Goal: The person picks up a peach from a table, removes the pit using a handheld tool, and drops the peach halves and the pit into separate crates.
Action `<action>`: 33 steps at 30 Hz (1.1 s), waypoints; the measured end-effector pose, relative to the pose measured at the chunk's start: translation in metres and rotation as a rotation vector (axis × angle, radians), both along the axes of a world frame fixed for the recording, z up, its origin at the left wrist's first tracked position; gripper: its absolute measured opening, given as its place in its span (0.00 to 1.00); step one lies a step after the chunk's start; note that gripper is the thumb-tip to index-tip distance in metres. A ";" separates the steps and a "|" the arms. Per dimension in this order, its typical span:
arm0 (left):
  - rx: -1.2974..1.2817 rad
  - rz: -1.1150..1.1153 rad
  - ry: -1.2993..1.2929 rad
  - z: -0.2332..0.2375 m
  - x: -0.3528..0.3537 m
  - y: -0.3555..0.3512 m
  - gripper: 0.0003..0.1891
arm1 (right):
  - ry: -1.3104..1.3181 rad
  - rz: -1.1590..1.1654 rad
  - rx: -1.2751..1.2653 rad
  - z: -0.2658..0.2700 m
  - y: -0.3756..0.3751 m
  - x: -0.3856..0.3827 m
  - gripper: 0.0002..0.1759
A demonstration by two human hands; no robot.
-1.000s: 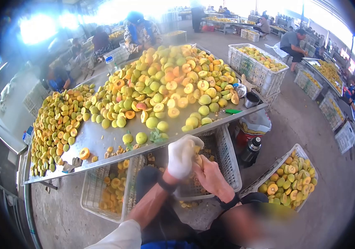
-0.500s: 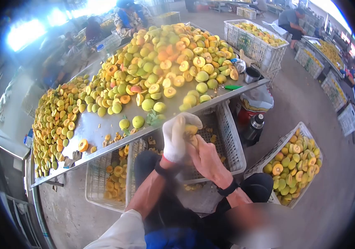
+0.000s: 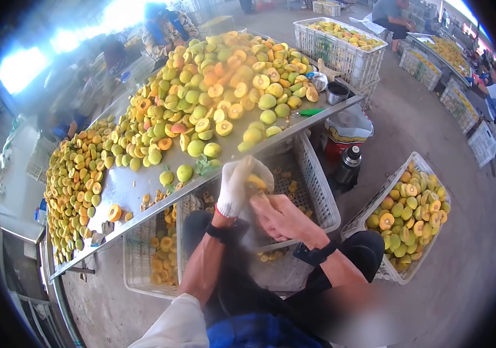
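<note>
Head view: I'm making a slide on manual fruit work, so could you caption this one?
Gloved left hand holding yellow fruit beside the bare right hand, above an open crate.

Tabletop: smooth metal, light reflected in streaks. Crates: pale plastic, matt, perforated walls seen. Flask: glossy dark metal-like body. Left glove: white knitted cloth, matt. Floor: dull, concrete-like. Green handle: smooth, plastic-looking. Cup: shiny metal rim shown.
</note>
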State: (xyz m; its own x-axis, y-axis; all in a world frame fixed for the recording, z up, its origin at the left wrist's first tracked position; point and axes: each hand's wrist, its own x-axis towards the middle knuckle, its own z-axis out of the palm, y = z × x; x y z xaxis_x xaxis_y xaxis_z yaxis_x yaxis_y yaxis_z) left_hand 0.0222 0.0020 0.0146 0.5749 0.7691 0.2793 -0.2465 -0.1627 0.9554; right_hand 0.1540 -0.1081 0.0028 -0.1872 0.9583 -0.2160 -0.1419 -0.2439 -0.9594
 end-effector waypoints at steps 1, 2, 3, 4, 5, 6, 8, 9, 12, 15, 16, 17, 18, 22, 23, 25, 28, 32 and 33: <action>-0.018 -0.008 0.000 0.000 -0.001 0.000 0.32 | -0.090 -0.073 0.125 -0.009 0.000 -0.008 0.25; -0.031 0.027 -0.010 0.001 0.000 -0.001 0.32 | -0.179 -0.148 0.253 -0.014 -0.001 -0.015 0.25; -0.040 0.061 -0.023 0.002 0.004 -0.003 0.31 | -0.199 -0.168 0.273 -0.012 0.000 -0.017 0.24; -0.049 0.092 -0.033 0.003 0.007 -0.005 0.31 | -0.217 -0.192 0.291 -0.010 0.000 -0.019 0.24; -0.021 0.139 -0.040 0.001 0.009 -0.005 0.31 | -0.237 -0.217 0.310 -0.009 -0.001 -0.021 0.23; 0.008 0.185 -0.050 -0.002 0.011 -0.005 0.30 | -0.262 -0.280 0.354 -0.009 0.001 -0.024 0.22; -0.181 0.226 -0.205 -0.007 0.019 -0.002 0.29 | -0.307 -0.401 0.435 -0.019 0.004 -0.033 0.20; -0.395 0.217 -0.354 -0.008 0.026 -0.001 0.29 | -0.391 -0.429 0.470 -0.024 0.006 -0.035 0.19; -0.654 0.219 -0.517 -0.006 0.032 0.001 0.28 | -0.611 -0.512 0.591 -0.031 0.008 -0.036 0.17; -0.390 0.439 -0.388 0.007 0.027 0.000 0.28 | -0.766 -0.540 0.663 -0.027 0.004 -0.028 0.17; -0.275 0.527 -0.332 0.014 0.020 0.001 0.28 | -0.807 -0.512 0.622 -0.028 0.005 -0.022 0.18; -0.178 0.592 -0.281 0.022 0.007 0.003 0.28 | -0.871 -0.481 0.590 -0.027 0.002 -0.018 0.18; -0.093 0.653 -0.242 0.031 -0.008 0.005 0.28 | -0.934 -0.447 0.558 -0.027 -0.001 -0.014 0.18; 0.107 0.812 -0.040 0.051 -0.096 0.000 0.27 | -0.793 -0.407 0.319 -0.024 -0.008 -0.010 0.18; 0.141 0.850 0.040 0.050 -0.121 -0.003 0.27 | -0.841 -0.409 0.353 -0.025 -0.009 -0.008 0.19; 0.203 0.920 0.290 0.040 -0.171 -0.007 0.27 | -0.955 -0.391 0.393 -0.040 -0.015 -0.006 0.19; 0.408 0.983 0.853 -0.001 -0.236 -0.004 0.22 | -0.976 -0.294 0.284 -0.061 -0.029 -0.007 0.17; 0.610 1.003 1.055 -0.029 -0.250 0.014 0.15 | -1.246 0.030 0.228 -0.208 -0.058 0.013 0.16; 0.625 1.006 0.959 -0.031 -0.245 0.022 0.15 | -1.279 0.061 0.202 -0.217 -0.060 0.015 0.16</action>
State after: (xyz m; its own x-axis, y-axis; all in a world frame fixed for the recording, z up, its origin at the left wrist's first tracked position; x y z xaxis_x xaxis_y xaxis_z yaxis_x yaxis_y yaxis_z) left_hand -0.2227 0.0244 -0.0167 0.0486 0.8431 0.5355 0.8635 -0.3050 0.4017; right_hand 0.1690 -0.1676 -0.2140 -0.0011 0.9920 -0.1265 0.9034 -0.0533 -0.4256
